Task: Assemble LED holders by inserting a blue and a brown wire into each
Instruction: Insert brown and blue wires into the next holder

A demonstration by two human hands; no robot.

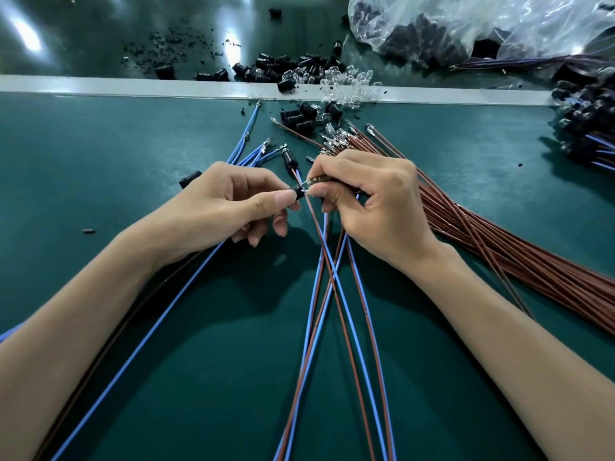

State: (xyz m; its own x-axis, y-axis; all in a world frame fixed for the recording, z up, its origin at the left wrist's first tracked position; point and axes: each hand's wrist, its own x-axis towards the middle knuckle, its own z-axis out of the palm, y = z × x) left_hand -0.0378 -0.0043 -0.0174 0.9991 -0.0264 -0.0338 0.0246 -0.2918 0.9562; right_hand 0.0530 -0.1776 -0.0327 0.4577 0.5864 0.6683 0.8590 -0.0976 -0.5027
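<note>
My left hand (229, 201) pinches a small black LED holder (298, 192) between thumb and forefinger above the green mat. My right hand (369, 197) pinches a wire's metal terminal (311, 183) right at the holder's open end; the wire's colour at the fingers is unclear. Several blue and brown wires (327, 284) run from under my hands toward me and cross each other. Just beyond my fingers lies a black holder (288, 158) with a blue and a brown wire in it.
A thick bundle of brown wires (499, 241) fans out on the right. Loose blue wires (253, 151) lie ahead on the left. Black holders and clear LEDs (309, 74) are scattered along a white strip (133, 84). A plastic bag (466, 24) sits at top right, finished assemblies (589, 128) at far right.
</note>
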